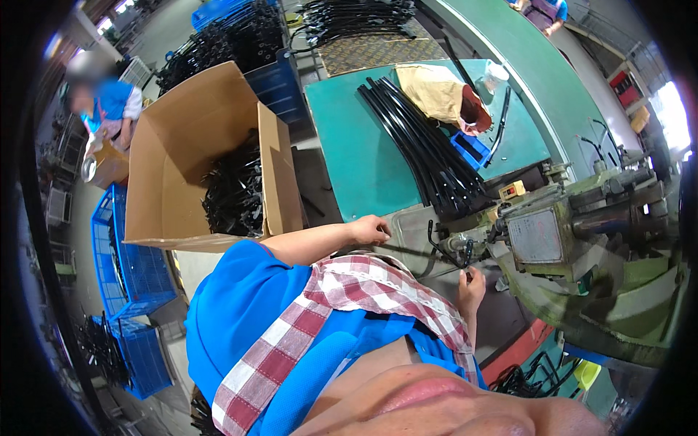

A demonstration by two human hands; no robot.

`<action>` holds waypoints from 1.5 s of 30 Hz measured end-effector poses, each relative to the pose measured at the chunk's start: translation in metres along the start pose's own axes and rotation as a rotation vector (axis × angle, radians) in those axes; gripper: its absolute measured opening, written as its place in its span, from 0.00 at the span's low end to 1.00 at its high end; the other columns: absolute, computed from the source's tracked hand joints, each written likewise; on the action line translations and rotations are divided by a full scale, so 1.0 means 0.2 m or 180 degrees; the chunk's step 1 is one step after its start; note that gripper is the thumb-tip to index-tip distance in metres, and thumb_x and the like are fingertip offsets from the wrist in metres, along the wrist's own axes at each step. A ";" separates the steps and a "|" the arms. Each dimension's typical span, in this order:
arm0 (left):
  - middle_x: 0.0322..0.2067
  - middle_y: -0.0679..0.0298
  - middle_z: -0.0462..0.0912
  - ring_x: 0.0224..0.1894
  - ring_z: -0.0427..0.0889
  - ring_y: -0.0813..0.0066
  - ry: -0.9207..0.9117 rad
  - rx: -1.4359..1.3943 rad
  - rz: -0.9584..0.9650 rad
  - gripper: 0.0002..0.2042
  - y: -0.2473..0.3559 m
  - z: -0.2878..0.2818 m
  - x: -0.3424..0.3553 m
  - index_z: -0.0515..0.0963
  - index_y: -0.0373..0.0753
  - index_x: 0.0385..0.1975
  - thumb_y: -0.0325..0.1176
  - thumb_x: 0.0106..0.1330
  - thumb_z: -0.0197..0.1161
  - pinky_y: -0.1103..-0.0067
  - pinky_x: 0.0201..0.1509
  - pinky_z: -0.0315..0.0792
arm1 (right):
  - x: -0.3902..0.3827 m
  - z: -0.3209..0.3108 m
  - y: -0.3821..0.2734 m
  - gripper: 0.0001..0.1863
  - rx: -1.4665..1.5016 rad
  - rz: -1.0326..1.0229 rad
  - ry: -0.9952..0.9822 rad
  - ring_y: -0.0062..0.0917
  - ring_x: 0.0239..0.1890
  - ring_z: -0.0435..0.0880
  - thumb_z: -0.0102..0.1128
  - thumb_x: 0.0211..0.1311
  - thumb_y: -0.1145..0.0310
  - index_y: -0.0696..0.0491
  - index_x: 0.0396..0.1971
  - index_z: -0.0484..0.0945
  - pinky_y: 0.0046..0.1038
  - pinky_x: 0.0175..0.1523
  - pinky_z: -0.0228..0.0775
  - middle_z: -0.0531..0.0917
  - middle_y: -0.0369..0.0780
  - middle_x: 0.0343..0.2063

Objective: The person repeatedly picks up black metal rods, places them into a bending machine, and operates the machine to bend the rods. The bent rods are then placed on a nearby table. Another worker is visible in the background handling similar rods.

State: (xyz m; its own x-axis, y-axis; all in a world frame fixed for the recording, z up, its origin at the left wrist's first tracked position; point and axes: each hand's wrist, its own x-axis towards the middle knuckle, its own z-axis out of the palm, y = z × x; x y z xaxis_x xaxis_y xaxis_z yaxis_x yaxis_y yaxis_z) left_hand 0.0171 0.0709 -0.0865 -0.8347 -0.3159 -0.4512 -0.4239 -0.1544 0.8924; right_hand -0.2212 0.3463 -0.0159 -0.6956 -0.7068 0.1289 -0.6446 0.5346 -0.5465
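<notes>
My left hand hovers beside the near edge of the green table, its fingers loosely curled in and nothing showing between them. On the right, my right hand pinches the end of a bent black tube at the head of a green machine. The fingertips partly hide that end. Beyond the machine head, a bundle of long, glossy black tubes lies across the green table, its near ends reaching toward the machine.
An open cardboard box with many black parts stands to my left, above blue crates. A cloth sack and small blue tray sit on the table. Other people work far left and far right.
</notes>
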 end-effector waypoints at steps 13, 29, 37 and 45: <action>0.40 0.49 0.81 0.46 0.79 0.52 0.0041 0.2317 0.0797 0.13 0.26 -0.15 0.33 0.79 0.41 0.41 0.37 0.57 0.63 0.65 0.50 0.73 | -0.13 -0.01 -0.13 0.13 -0.0150 0.0814 -0.0332 0.40 0.33 0.84 0.60 0.57 0.62 0.58 0.30 0.81 0.36 0.39 0.73 0.83 0.48 0.29; 0.48 0.59 0.75 0.57 0.71 0.62 0.0881 0.3763 0.1555 0.14 0.37 -0.23 0.70 0.76 0.45 0.46 0.33 0.60 0.52 0.63 0.61 0.62 | -0.23 0.07 -0.20 0.18 -0.0358 0.0965 -0.1348 0.36 0.39 0.84 0.62 0.54 0.56 0.55 0.36 0.83 0.33 0.46 0.74 0.85 0.45 0.32; 0.66 0.54 0.61 0.70 0.55 0.58 0.1815 0.3743 0.1104 0.24 -0.12 -0.20 0.01 0.67 0.47 0.61 0.32 0.61 0.52 0.57 0.70 0.49 | -0.04 0.14 -0.45 0.18 -0.0281 0.0105 -0.1893 0.37 0.36 0.83 0.65 0.51 0.57 0.55 0.37 0.82 0.34 0.43 0.73 0.83 0.47 0.33; 0.64 0.54 0.63 0.69 0.58 0.58 0.2540 0.3579 0.0024 0.24 -0.45 -0.37 -0.44 0.68 0.46 0.59 0.32 0.60 0.54 0.59 0.69 0.51 | 0.28 0.39 -0.78 0.13 0.0122 -0.0946 -0.2608 0.34 0.32 0.83 0.64 0.57 0.65 0.58 0.38 0.80 0.31 0.38 0.74 0.82 0.46 0.32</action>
State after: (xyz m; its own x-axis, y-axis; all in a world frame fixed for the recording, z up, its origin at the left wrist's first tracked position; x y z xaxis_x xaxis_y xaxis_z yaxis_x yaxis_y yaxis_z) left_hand 0.1542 0.0429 -0.1275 -0.5742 -0.8185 0.0196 -0.7924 0.5616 0.2383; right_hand -0.1341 0.1871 0.0121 -0.0435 -0.9331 -0.3571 -0.7417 0.2696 -0.6142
